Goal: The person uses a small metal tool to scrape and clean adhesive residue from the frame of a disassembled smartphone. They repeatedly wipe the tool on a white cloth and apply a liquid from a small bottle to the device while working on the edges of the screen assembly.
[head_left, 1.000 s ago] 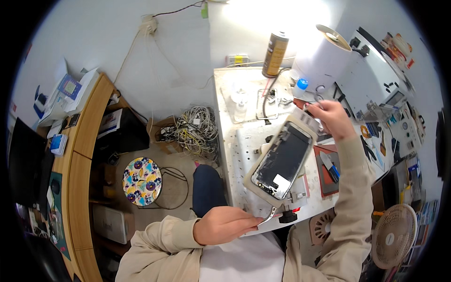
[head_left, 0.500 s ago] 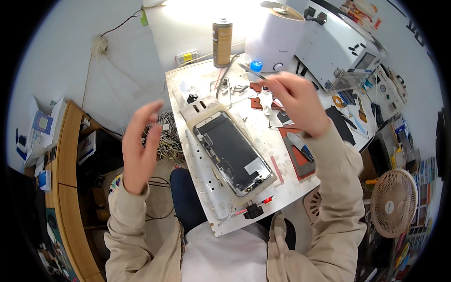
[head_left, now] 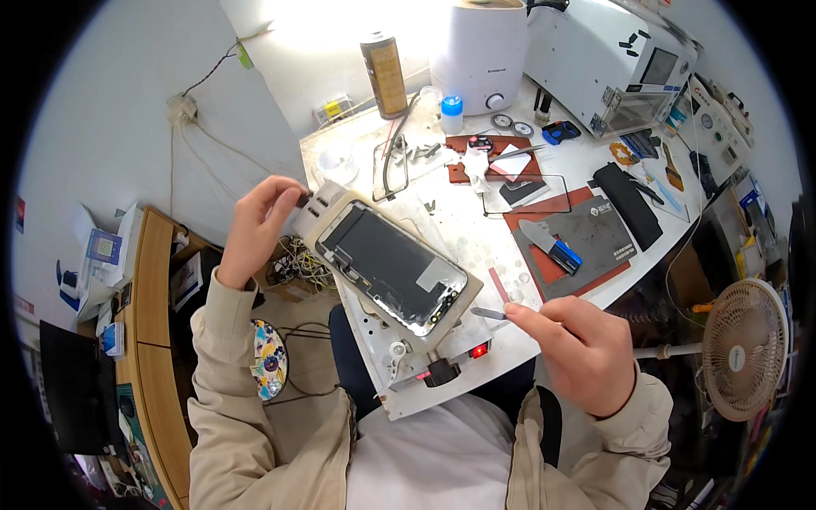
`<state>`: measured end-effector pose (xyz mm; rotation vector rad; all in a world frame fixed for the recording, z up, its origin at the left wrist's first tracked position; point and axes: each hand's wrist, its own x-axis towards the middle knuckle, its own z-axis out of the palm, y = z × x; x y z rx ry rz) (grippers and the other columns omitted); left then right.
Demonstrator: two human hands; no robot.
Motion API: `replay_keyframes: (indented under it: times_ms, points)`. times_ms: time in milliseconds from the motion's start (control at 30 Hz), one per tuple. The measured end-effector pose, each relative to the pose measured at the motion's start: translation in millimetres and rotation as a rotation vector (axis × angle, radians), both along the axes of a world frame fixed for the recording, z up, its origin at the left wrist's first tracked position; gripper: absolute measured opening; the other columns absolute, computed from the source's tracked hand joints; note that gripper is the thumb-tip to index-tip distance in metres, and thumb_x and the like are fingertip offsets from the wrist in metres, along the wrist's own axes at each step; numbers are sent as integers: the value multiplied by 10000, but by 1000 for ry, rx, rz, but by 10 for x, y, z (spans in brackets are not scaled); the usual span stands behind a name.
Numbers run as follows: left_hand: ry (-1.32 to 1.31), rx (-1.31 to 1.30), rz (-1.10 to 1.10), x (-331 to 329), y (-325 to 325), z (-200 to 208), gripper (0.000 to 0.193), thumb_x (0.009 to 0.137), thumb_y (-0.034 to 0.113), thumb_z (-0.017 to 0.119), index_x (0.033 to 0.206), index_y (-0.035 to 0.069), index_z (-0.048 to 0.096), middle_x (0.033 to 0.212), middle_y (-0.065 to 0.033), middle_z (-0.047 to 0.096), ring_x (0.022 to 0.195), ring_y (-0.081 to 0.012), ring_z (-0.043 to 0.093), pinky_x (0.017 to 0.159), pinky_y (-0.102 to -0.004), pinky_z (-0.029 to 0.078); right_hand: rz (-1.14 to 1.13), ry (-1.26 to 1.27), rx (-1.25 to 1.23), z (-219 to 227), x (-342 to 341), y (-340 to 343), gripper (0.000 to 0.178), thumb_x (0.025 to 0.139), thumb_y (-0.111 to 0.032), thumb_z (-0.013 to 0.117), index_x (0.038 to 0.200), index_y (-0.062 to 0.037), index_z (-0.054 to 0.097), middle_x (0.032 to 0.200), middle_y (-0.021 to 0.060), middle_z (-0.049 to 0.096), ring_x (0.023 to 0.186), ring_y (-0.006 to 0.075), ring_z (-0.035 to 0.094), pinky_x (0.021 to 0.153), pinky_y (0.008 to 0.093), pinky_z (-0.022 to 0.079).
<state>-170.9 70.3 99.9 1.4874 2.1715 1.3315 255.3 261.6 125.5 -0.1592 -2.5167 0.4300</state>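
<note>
A phone screen [head_left: 391, 259], dark with a pale patch and bare metal along its edges, lies on a cream heating-plate device [head_left: 474, 297] with a black knob at its near end. My left hand [head_left: 259, 223] is at the device's far end, thumb and fingers closed on a small black part [head_left: 303, 198]; its exact kind is mostly hidden. My right hand [head_left: 586, 348] grips a thin flat metal blade [head_left: 488, 314]; its handle is hidden in the fist. The blade's tip points left, close to the screen's near right corner.
Tweezers [head_left: 514, 153] lie on a red-brown pad, and a blue-handled knife [head_left: 561, 253] on a grey mat. A spray can [head_left: 385, 76], blue-capped bottle [head_left: 451, 115] and white humidifier-like appliance [head_left: 480, 59] stand behind. A fan [head_left: 739, 348] is at right.
My right hand has come from the far side of the table to the near right of the screen with the blade. My left hand has closed on the black part. The view has shifted.
</note>
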Motion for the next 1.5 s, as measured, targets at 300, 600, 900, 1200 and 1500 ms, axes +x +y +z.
replay_keyframes:
  times_ms: [300,600,900,1200,1500]
  points:
    - [26,295,241,938,-640,-112,274,1047,124,729,1285,-10,709,1163,-110,734,1008,-176,709,879,-293,548,-24,53,9,-109,-10,105,596,751,82,706,1295,-136,815,927,35,661,671,202,664,556,333,542]
    - [163,148,-95,2166,-880,-400,360,747,78,983,1040,12,785,922,-125,782,803,-274,738,694,-359,562,32,76,-1,-152,-102,155,572,753,29,732,1289,-141,837,928,34,659,649,172,617,537,324,507]
    - [-117,243,97,1816,-779,-502,253,824,-2,920,999,-19,739,854,-111,761,778,-189,759,703,-293,580,70,101,33,-150,-171,176,540,761,-12,730,1278,-121,839,929,33,653,665,163,624,542,314,510]
    - [-236,197,22,1663,-750,-460,255,816,-51,909,1001,-19,738,889,-110,748,782,-190,773,704,-291,597,46,102,26,-185,-192,162,512,765,-9,741,1252,-123,851,929,27,653,650,157,614,533,314,499]
    - [-248,181,32,1680,-730,-433,257,801,-85,891,995,-27,733,891,-116,753,791,-194,781,695,-288,609,63,122,26,-267,-196,172,515,774,5,747,1264,-119,845,949,26,649,655,151,594,531,314,496]
